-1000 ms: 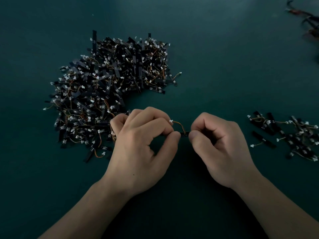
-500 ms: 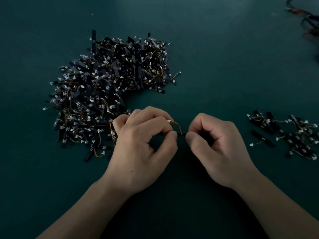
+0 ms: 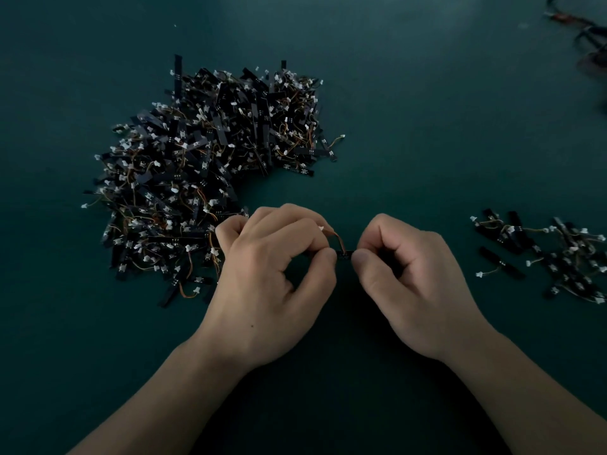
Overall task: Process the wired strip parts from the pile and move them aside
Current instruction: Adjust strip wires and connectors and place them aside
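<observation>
The strip part [image 3: 344, 255] sits mid-tabletop, toward the near edge, with my left hand [image 3: 272, 284] and right hand [image 3: 410, 284] each pinching one end. I should flex it gently and spare the orange wire [image 3: 337, 240]. The pile [image 3: 203, 172] lies to the left, the finished group [image 3: 542, 254] by the right edge.

Only a short black stub and a wire loop of the strip part [image 3: 344, 255] show; the rest is hidden inside the left hand [image 3: 272, 284] and right hand [image 3: 410, 284]. The moved-aside group [image 3: 542, 254] at middle right runs off the frame's edge. The blurred dark objects [image 3: 588, 37] at upper right cannot be identified.
</observation>
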`<state>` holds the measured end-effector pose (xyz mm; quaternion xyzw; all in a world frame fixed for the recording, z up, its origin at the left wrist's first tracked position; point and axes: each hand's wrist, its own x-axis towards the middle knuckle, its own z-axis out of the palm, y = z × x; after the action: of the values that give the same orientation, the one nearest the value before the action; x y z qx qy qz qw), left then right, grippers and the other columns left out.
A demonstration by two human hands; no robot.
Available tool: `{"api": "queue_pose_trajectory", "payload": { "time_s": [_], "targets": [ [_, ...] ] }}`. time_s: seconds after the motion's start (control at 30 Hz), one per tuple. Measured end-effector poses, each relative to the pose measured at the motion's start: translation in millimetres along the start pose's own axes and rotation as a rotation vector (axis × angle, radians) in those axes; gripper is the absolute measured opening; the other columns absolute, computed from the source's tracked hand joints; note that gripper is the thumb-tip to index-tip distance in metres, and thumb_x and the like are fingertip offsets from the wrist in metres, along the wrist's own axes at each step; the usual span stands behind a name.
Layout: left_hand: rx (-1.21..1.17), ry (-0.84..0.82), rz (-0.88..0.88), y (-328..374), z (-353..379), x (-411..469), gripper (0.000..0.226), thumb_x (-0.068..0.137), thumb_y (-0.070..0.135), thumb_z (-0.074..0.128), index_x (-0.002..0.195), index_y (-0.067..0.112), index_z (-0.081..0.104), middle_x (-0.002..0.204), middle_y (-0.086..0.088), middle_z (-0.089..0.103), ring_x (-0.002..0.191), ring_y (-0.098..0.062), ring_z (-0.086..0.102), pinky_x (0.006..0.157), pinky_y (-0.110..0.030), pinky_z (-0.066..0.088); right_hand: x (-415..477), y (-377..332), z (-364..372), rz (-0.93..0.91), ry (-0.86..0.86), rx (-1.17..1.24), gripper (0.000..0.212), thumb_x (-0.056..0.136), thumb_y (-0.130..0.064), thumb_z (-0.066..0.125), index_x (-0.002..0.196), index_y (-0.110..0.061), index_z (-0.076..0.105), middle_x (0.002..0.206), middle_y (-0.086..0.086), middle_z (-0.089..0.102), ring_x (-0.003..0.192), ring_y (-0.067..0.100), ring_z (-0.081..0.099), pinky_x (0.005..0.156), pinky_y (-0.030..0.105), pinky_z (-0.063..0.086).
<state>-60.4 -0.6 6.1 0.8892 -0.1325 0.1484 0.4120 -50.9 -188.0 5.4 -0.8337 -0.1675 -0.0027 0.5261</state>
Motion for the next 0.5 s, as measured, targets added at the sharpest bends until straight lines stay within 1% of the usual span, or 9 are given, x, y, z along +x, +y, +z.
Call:
{"api": "queue_pose_trajectory", "payload": {
  "time_s": [0.1,0.2,0.27,0.3,0.33,0.37,0.4,0.43,0.5],
  "targets": [
    [0.024,0.031,0.040,0.3,-0.7,-0.8,0.020,0.097,0.031,0.056,0.079,0.027,0.064,0.104,0.021,0.066,0.109,-0.006,0.063,0.095,-0.051,0.033,1.0,2.4,-1.3,-0.013,-0.040,0.061,0.026,0.093,-0.031,0.052,0.067,-0.030,0.044,0.052,-0.008,0.039,0.046,0.008,0.033,0.042,0.029,0.027],
    [0.050,0.035,0.059,2.7,-1.5,-2.6,0.018,0.098,0.031,0.054,0.086,0.026,0.066,0.103,0.020,0.067,0.108,-0.006,0.063,0.095,-0.049,0.033,2.0,6.1,-1.1,-0.052,-0.118,0.056,0.037,0.092,-0.025,0.049,0.059,-0.023,0.033,0.051,-0.007,0.031,0.047,0.004,0.028,0.045,0.025,0.024],
    [0.137,0.012,0.016,4.7,-3.3,-1.6,0.019,0.100,0.035,0.051,0.100,0.027,0.068,0.106,0.019,0.067,0.108,-0.009,0.061,0.095,-0.045,0.032,0.4,7.9,-0.6,-0.102,-0.081,0.062,0.040,0.095,-0.022,0.049,0.059,-0.020,0.032,0.051,-0.004,0.031,0.046,0.004,0.028,0.045,0.024,0.024],
    [0.223,0.002,-0.030,5.7,-4.5,-0.9,0.026,0.100,0.038,0.049,0.113,0.026,0.067,0.111,0.018,0.067,0.111,-0.012,0.060,0.096,-0.042,0.030,-0.4,8.5,-0.4,-0.147,-0.008,0.086,0.039,0.098,-0.020,0.048,0.062,-0.022,0.035,0.053,-0.005,0.033,0.047,0.005,0.030,0.046,0.024,0.025],
    [0.315,-0.011,-0.090,5.8,-5.7,-0.4,0.036,0.098,0.040,0.046,0.125,0.025,0.064,0.116,0.015,0.066,0.114,-0.016,0.056,0.096,-0.039,0.026,-1.3,9.1,-0.6,-0.200,0.096,0.117,0.035,0.101,-0.018,0.045,0.067,-0.025,0.041,0.056,-0.007,0.038,0.047,0.007,0.034,0.046,0.025,0.028],
    [0.394,-0.030,-0.149,5.1,-7.0,-0.4,0.043,0.094,0.040,0.046,0.132,0.024,0.059,0.121,0.012,0.063,0.118,-0.019,0.052,0.097,-0.038,0.024,-1.6,9.4,-0.9,-0.254,0.208,0.141,0.029,0.105,-0.017,0.042,0.079,-0.026,0.050,0.060,-0.008,0.044,0.048,0.010,0.040,0.047,0.027,0.032],
    [0.455,-0.054,-0.196,3.5,-7.9,-0.6,0.047,0.090,0.037,0.046,0.133,0.024,0.057,0.124,0.009,0.061,0.119,-0.022,0.048,0.097,-0.039,0.023,-1.2,10.5,-1.5,-0.296,0.300,0.146,0.023,0.108,-0.016,0.039,0.098,-0.025,0.057,0.066,-0.008,0.051,0.050,0.012,0.045,0.049,0.027,0.037],
    [0.495,-0.083,-0.229,1.5,-8.0,-0.9,0.047,0.086,0.035,0.046,0.131,0.025,0.058,0.125,0.008,0.059,0.120,-0.023,0.046,0.098,-0.040,0.024,-0.4,12.4,-1.5,-0.312,0.363,0.134,0.023,0.110,-0.016,0.038,0.120,-0.022,0.058,0.072,-0.008,0.057,0.052,0.012,0.050,0.051,0.028,0.040],
    [0.536,-0.120,-0.255,-2.7,-7.0,-1.9,0.037,0.086,0.031,0.048,0.120,0.027,0.062,0.122,0.007,0.057,0.118,-0.025,0.045,0.099,-0.042,0.026,1.0,15.7,-0.5,-0.279,0.392,0.148,0.042,0.112,-0.015,0.039,0.154,-0.015,0.040,0.081,-0.009,0.063,0.053,0.016,0.053,0.051,0.030,0.045]
  ]
}}
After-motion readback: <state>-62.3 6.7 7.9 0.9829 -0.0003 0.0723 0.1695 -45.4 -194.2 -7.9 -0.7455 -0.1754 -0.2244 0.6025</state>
